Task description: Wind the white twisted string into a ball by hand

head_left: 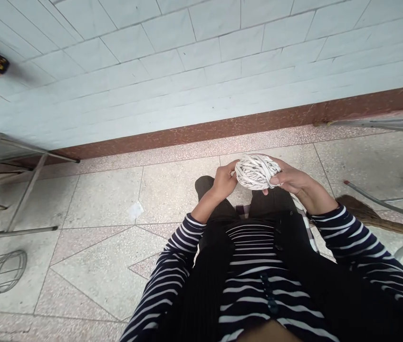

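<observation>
A ball of white cord (253, 173) with thin dark flecks is held above my knees. My right hand (294, 183) wraps around its right side, the thumb pressed on the front and the other fingers partly hidden behind and under it. At the ball's left edge is my left hand (225, 181), closed, with its fingertips against the cord and partly hidden by it. Whether the left fingers pinch a single strand or the ball's side is too small to make out. Both hands are over my dark trousers (219, 211).
A tiled wall (173, 71) with a brown skirting (194, 135) stands ahead. To the left are a metal-legged table (26, 190) and a wire rack (7, 273). A broom (376, 216) and metal stool legs (383, 202) are at right. White scrap (136, 210) lies on the floor.
</observation>
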### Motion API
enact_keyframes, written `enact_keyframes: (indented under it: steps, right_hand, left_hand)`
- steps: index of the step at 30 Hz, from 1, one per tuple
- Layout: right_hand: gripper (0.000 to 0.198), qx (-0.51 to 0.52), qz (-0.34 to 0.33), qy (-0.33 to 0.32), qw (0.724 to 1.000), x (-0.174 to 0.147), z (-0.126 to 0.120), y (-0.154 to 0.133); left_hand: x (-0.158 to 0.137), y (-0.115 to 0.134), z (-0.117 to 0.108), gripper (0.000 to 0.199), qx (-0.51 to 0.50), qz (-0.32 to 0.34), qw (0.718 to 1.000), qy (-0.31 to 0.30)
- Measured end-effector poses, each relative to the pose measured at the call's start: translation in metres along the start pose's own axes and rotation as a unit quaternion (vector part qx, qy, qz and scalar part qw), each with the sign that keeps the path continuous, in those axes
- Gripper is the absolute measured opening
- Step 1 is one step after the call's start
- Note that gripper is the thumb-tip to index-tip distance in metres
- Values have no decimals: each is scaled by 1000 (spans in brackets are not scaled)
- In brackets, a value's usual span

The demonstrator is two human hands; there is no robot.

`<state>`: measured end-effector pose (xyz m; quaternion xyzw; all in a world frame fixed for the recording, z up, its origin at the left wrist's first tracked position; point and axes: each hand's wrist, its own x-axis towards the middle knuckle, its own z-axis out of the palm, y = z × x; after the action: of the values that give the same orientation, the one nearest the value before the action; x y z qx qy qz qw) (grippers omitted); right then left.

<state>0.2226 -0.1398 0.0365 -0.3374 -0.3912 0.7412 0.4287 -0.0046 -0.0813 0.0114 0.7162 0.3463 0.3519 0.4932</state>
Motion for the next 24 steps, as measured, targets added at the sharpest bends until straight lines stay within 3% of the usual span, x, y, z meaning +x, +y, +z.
enact_keyframes:
  steps: [2,8,14,18,21,24]
  right_hand:
    - [91,-8,4,10,1000,1,-1,2]
    - [68,22,17,62,998,4,-1,14]
    - [70,-33,20,55,998,15,15,-3]
    - [83,-138,-19,36,990,11,15,-16]
    - [89,-260,-69,108,957,2,7,-11]
    - [114,-327,-124,184,918,-1,5,3]
  left_hand:
    - [-9,3,3,34,-25,-16,999,-25]
    - [-28,-6,7,84,-168,-93,974,-119]
    - [-21,-15,18,90,-273,-156,949,18]
    - [-14,-3,23,91,-374,-137,916,46]
    - [-12,4,23,88,-413,-135,898,66]
    - [-13,5,27,82,-434,-145,886,80]
